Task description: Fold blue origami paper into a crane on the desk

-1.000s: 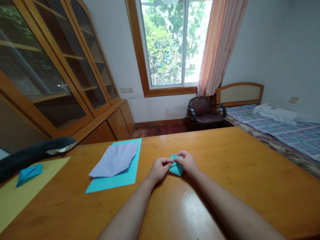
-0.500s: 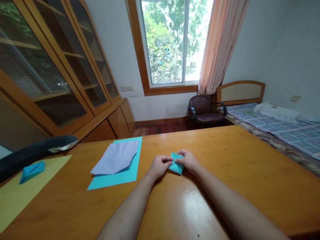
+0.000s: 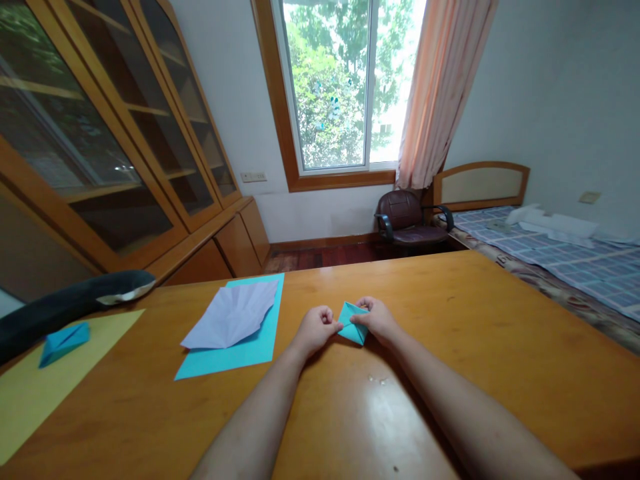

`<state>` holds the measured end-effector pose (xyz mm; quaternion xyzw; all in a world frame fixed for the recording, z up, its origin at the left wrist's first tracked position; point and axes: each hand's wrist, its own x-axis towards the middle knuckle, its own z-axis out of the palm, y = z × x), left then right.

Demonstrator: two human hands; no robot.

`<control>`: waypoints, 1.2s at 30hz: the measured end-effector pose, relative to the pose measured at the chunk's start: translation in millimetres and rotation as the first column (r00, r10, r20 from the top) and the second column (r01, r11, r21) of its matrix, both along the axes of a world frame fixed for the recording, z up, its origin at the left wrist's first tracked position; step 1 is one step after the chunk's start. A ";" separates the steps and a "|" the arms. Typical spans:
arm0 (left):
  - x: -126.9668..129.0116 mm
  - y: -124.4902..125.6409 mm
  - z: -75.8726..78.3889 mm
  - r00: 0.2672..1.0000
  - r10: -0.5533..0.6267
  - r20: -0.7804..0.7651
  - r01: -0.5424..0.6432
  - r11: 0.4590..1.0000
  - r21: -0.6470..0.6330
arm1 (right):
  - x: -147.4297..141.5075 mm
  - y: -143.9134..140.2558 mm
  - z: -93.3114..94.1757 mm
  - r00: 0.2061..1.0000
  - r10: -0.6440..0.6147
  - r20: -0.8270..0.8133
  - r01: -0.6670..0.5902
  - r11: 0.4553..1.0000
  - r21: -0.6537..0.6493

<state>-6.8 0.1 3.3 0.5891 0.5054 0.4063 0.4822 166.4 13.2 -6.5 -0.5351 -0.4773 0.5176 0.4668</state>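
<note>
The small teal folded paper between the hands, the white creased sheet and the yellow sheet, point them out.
small teal folded paper [image 3: 351,315], head view, its top face.
white creased sheet [image 3: 231,321], head view, its middle.
yellow sheet [image 3: 35,393], head view, bare middle.

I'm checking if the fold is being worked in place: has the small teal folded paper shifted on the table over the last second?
No. The teal folded paper sits at the same spot relative to the teal sheet on the table.

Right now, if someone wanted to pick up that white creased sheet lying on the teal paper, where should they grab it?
Probably by the pointed near-left corner of the white creased sheet, coming from the table's near side. It lies flat on the teal paper, and its fan creases seem to lift that edge slightly, so fingers could slip under. Both the left hand and right hand pinch the small folded teal piece.
</note>
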 end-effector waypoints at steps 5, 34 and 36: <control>-2.2 -2.1 -2.0 0.997 -0.016 0.076 0.019 0.999 -0.049 | 1.6 1.6 -5.1 0.999 -0.010 -0.031 0.010 1.000 0.011; 5.4 -3.9 -10.9 0.978 -0.005 0.207 0.022 0.997 -0.080 | -9.0 -5.7 -1.8 0.997 0.073 0.023 -0.073 0.997 0.012; 6.7 -5.6 -9.6 0.977 -0.004 0.212 0.026 0.995 -0.101 | -10.7 -6.2 -2.2 0.996 0.080 0.043 -0.081 0.997 0.011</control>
